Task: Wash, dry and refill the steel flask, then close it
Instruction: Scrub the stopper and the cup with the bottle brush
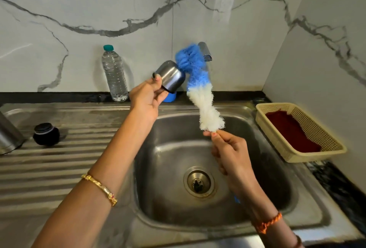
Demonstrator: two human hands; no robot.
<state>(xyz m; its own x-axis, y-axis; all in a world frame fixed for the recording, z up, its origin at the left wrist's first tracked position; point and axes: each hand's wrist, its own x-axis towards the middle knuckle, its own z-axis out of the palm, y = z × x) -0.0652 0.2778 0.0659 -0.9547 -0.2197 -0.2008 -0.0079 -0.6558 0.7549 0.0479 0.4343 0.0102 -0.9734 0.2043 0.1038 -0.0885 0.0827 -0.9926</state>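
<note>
Item: steel cup-lid [171, 76] of the flask. Location: raised over the sink [287, 204], in your left hand [146, 97], thumb curled on the rim, fingers behind the wall. Handling, as a judgement: light, rigid, smooth; likely slippery once wet, so keep the pinch across the rim rather than on the rounded crown.

Item: bottle brush [200, 87], blue bristles above, white below. Location: your right hand [231, 154] grips the handle just under the white bristles; the blue tip sits just beside the cup-lid, near the tap [206, 51]. Handling: bristles soft and springy, stem probably bendable; a hold close to the bristles gives more control.

Item: steel flask body [9, 134]. Location: far left on the ribbed drainboard [59, 160], partly out of frame. Probably heavier than the lid; take it round the barrel.

Item: black stopper [46, 133]. Location: on the drainboard, near the flask.

Other stock: water bottle [114, 74] against the wall; cream basket [297, 134] holding a red cloth [291, 130], right of the sink.

No water visibly runs.
</note>
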